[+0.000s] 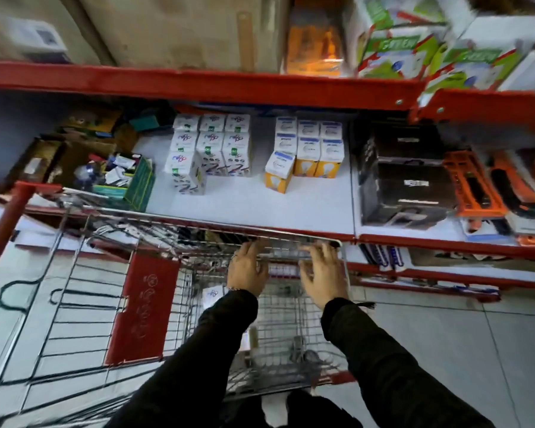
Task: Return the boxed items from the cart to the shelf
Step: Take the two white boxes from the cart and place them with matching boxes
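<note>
My left hand (247, 271) and my right hand (323, 273) reach down inside the wire cart (198, 230), palms facing each other and fingers spread. Between them lies a blurred white box with a purple band (284, 269); I cannot tell whether the fingers touch it. Another white boxed item with a logo (212, 295) lies in the cart just left of my left wrist. On the white shelf (254, 205) behind the cart stand a block of white boxes (212, 149) and a block of white-and-yellow bulb boxes (309, 149).
A red shelf beam (198, 81) runs above the white shelf. A green tray of small goods (130, 180) sits at its left, black boxes (405, 180) and orange tools (476, 186) at its right. The cart's red flap (142, 307) hangs at the left.
</note>
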Demonstrator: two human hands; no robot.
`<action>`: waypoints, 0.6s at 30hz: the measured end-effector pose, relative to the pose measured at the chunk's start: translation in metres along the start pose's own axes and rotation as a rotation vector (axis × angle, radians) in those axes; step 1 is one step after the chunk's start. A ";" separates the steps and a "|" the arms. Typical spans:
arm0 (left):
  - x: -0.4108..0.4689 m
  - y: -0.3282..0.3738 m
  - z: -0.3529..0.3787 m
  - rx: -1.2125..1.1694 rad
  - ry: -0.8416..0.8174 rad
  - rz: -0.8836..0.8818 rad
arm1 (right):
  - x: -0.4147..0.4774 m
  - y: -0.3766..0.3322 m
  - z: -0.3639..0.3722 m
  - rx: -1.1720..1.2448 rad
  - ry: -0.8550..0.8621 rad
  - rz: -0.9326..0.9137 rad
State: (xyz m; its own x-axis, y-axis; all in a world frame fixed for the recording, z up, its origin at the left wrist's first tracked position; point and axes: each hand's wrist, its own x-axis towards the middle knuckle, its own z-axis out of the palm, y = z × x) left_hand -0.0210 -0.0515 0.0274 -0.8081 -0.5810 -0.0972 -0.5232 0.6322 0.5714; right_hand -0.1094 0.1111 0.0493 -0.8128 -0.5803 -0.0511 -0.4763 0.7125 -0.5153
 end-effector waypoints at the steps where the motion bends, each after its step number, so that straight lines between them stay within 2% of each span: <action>1: -0.003 -0.020 -0.001 0.025 -0.026 -0.030 | -0.002 -0.008 0.014 -0.007 -0.052 -0.016; 6: -0.016 -0.097 -0.005 0.156 -0.154 -0.166 | -0.006 -0.040 0.075 -0.040 -0.357 -0.040; 9: -0.017 -0.133 0.000 0.234 -0.299 -0.192 | -0.002 -0.050 0.112 -0.069 -0.443 -0.081; 13: -0.009 -0.168 0.014 0.426 -0.573 -0.216 | 0.010 -0.059 0.159 -0.159 -0.557 -0.131; 18: 0.000 -0.196 0.037 0.471 -0.669 -0.163 | 0.021 -0.061 0.206 -0.251 -0.642 -0.221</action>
State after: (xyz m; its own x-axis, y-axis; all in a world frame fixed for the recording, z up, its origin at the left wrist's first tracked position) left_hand 0.0712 -0.1567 -0.1151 -0.6246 -0.3507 -0.6978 -0.5859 0.8012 0.1218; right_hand -0.0278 -0.0261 -0.0964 -0.3676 -0.7837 -0.5006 -0.7322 0.5758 -0.3638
